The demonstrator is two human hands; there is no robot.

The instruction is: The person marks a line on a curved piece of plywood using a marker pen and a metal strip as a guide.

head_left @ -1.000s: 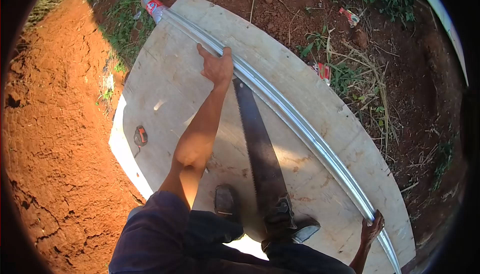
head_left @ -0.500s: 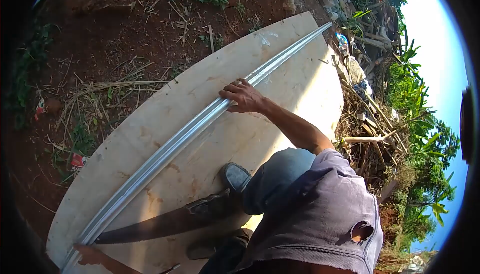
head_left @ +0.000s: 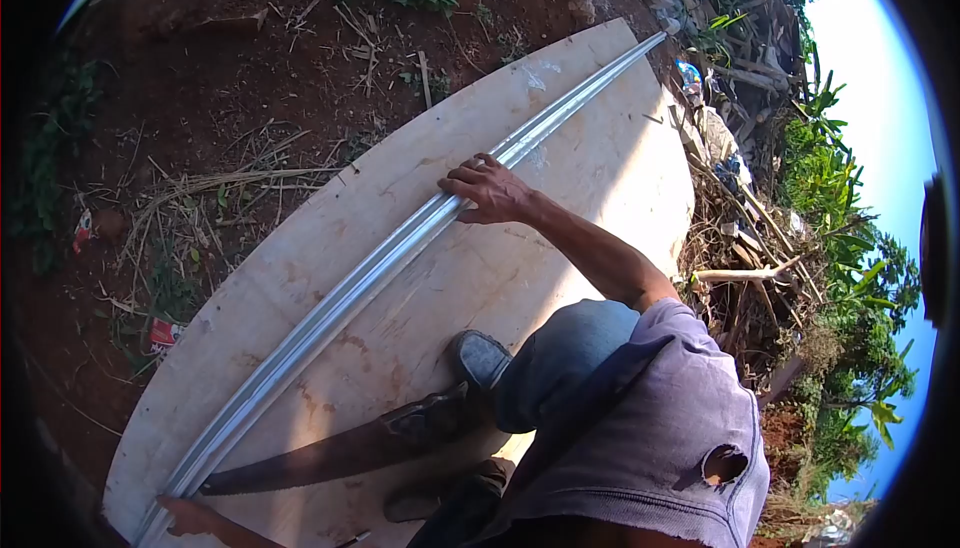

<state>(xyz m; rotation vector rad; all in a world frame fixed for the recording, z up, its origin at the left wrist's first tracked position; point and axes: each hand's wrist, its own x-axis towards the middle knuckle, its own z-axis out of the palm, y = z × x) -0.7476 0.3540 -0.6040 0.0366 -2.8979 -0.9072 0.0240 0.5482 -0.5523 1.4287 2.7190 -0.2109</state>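
Note:
A long silver metal channel [head_left: 352, 293], which looks like two strips side by side, lies diagonally on a pale plywood board [head_left: 560, 218]. My right hand [head_left: 488, 191] is closed around it near the middle, fingers over the top. Near the lower-left end, my left hand [head_left: 190, 518] grips the same channel, with part of that hand hard to make out. A handsaw [head_left: 330, 451] rests on the board, its blade tip close to the channel near my left hand and its handle toward my shoes.
My shoe [head_left: 479, 358] stands on the board. Reddish soil with dry stalks [head_left: 240, 176] borders its curved-looking edge. Branches and rubble [head_left: 740, 238] lie piled to the right. A small nail-like piece [head_left: 652, 118] sits on the board's far part.
The whole view has shifted slightly. Both hands keep their places on the metal channel, and the saw lies where it was.

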